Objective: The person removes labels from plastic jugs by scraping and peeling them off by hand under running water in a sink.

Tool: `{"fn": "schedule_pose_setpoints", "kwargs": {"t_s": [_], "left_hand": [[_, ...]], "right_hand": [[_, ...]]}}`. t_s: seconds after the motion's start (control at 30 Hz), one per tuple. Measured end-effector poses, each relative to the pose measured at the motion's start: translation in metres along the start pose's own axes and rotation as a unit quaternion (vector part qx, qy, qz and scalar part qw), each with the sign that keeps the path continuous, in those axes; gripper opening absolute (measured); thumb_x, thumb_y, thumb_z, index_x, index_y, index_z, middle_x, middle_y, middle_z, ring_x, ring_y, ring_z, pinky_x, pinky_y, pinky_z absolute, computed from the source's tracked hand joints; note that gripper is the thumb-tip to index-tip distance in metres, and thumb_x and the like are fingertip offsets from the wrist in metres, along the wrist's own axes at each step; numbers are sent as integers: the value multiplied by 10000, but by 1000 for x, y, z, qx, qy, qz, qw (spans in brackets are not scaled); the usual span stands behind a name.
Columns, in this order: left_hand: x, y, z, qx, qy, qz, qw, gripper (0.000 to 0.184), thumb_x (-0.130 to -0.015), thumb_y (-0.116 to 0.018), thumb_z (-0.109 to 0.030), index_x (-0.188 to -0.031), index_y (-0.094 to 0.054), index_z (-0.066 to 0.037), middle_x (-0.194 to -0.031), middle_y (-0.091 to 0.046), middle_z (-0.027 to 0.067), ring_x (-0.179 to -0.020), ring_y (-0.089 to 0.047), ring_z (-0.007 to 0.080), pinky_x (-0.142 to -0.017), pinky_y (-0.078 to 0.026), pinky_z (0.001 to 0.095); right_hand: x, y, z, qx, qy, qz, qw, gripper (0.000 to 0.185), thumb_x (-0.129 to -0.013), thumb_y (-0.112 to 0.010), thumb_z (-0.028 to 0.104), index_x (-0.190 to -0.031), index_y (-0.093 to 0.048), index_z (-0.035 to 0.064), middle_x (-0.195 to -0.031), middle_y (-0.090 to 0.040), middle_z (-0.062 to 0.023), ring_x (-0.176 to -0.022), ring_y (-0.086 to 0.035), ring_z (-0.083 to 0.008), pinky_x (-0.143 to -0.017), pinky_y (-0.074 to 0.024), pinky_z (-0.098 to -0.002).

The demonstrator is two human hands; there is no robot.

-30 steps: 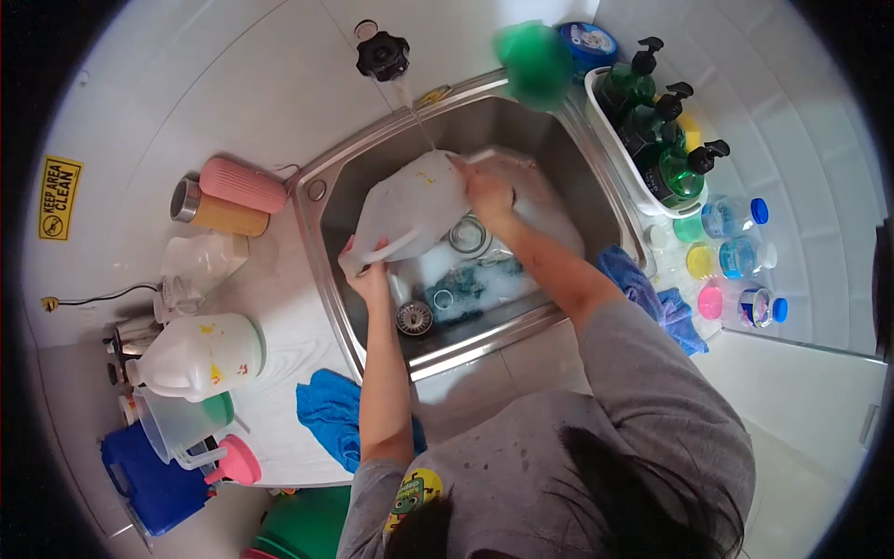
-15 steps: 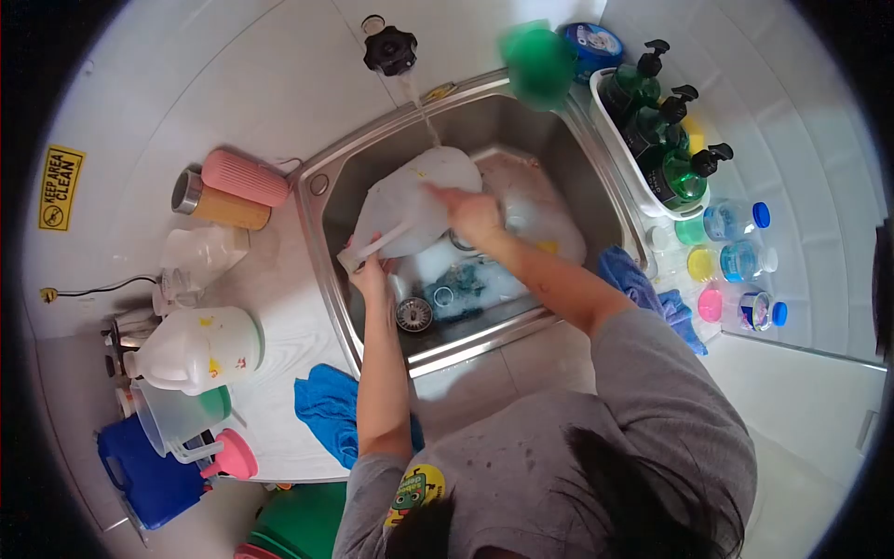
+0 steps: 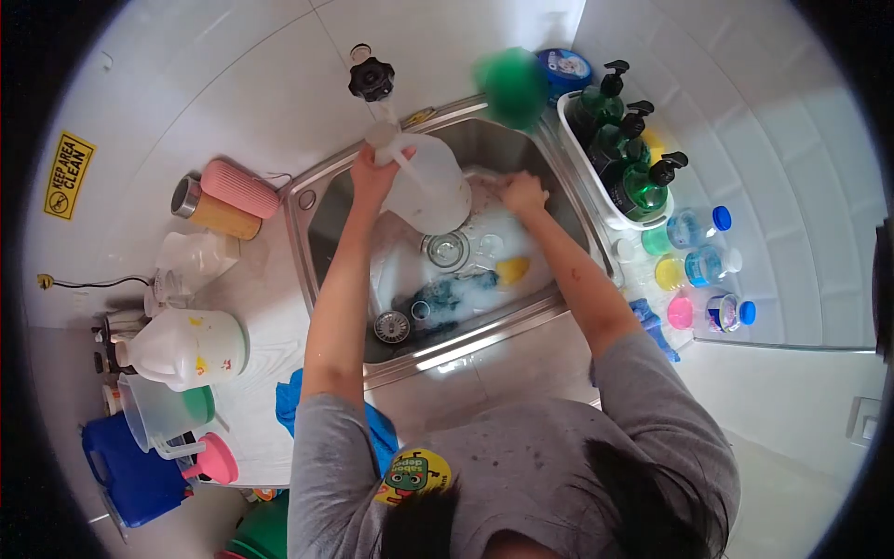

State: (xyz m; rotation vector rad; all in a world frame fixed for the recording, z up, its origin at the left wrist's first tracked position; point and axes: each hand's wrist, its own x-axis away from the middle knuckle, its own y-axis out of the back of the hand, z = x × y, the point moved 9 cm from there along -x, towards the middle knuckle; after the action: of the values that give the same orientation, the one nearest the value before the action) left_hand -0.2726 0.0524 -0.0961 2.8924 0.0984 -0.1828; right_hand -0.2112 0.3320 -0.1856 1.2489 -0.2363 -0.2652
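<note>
My left hand (image 3: 374, 172) is closed round the neck and handle of a white translucent jug (image 3: 436, 191), whose mouth is up at the tap (image 3: 371, 79). Over the right part of the steel sink (image 3: 428, 352), my right hand (image 3: 523, 196) has its fingers bent together at the soapy water's edge; what they hold, if anything, is hidden. Suds in the sink surround a round glass piece (image 3: 445, 250), a dark teal cloth (image 3: 447, 296) and a yellow piece (image 3: 512, 270). A metal strainer (image 3: 391, 326) lies at the sink's lower left.
Right of the sink, a white basket (image 3: 591, 177) holds green pump bottles, with small bottles (image 3: 706, 265) below it. A blurred green object (image 3: 512, 88) hangs above the back edge. At left are a tumbler (image 3: 219, 210), a white jug (image 3: 186, 349) and a pink funnel (image 3: 218, 458).
The jug has turned, its mouth moving up to the tap with my left hand. My right hand has left the jug and moved right. The yellow piece is now more visible.
</note>
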Motion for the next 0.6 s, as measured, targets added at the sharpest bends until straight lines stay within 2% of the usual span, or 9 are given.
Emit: {"fn": "schedule_pose_setpoints", "kwargs": {"t_s": [0.07, 0.13, 0.23, 0.3, 0.33, 0.47, 0.53, 0.57, 0.6], "left_hand": [[-1, -2, -22, -52, -28, -47, 997, 584, -597, -795, -312, -1034, -555, -7, -974, -604, 140, -847, -584, 201, -728, -460, 291], [2, 0, -39, -104, -54, -96, 988, 554, -610, -786, -301, -1018, -559, -2, -941, -610, 143, -832, -585, 205, -727, -459, 291], [-4, 14, -38, -85, -59, -170, 980, 508, -628, -765, -273, -1003, -560, 0, -918, -611, 138, -820, -584, 205, -726, -457, 286], [-4, 25, -35, -66, -67, -240, 966, 462, -646, -745, -246, -988, -560, 3, -896, -611, 132, -808, -584, 206, -725, -455, 282], [-3, 25, -29, -65, -69, -241, 966, 462, -646, -745, -246, -988, -560, 3, -896, -611, 132, -808, -584, 206, -725, -455, 282], [13, 35, 2, 151, -102, -282, 942, 339, -694, -681, -178, -961, -558, -10, -914, -605, 115, -816, -580, 198, -728, -450, 269], [17, 47, -3, 172, -68, -286, 940, 326, -699, -674, -169, -962, -560, -14, -921, -605, 111, -816, -579, 193, -729, -449, 267], [21, 52, -3, 197, -29, -293, 935, 313, -704, -667, -159, -963, -561, -18, -927, -604, 107, -817, -577, 189, -731, -448, 266], [30, 58, -2, 221, 13, -300, 928, 301, -709, -660, -150, -964, -562, -22, -934, -603, 103, -817, -576, 185, -732, -447, 264]], "right_hand": [[3, 32, 11, -27, 8, -27, 999, 310, -764, -504, 320, -1028, -643, 238, -878, -649, -38, -765, -591, -290, -688, -472, -348], [-8, 36, 25, -312, 35, 34, 949, 313, -753, -550, 341, -984, -662, 161, -1017, -605, -111, -906, -566, -305, -717, -456, -394], [-2, 49, 75, -378, 129, 32, 916, 358, -802, -509, 374, -1030, -637, 130, -1027, -600, -113, -884, -571, -315, -727, -454, -393], [13, 67, 107, -453, 214, -138, 854, 376, -832, -486, 382, -1069, -610, 118, -997, -617, -120, -815, -591, -315, -724, -452, -377], [10, 64, 112, -454, 216, -139, 853, 376, -832, -486, 382, -1069, -610, 118, -997, -617, -120, -815, -591, -315, -724, -452, -377], [-31, 22, 123, -447, 42, 12, 893, 382, -849, -469, 361, -1125, -572, 119, -1076, -583, -110, -881, -572, -322, -755, -441, -372], [13, 59, 169, -446, 194, -55, 872, 376, -856, -454, 318, -1184, -530, 150, -1216, -497, -81, -1049, -497, -312, -839, -391, -407], [30, 55, 176, -444, 195, -55, 873, 376, -856, -454, 318, -1184, -530, 150, -1216, -497, -81, -1049, -497, -312, -839, -391, -407], [59, 72, 184, -358, 256, -184, 879, 379, -848, -464, 285, -1194, -517, 139, -1237, -486, -72, -1082, -478, -311, -857, -379, -394]]}}
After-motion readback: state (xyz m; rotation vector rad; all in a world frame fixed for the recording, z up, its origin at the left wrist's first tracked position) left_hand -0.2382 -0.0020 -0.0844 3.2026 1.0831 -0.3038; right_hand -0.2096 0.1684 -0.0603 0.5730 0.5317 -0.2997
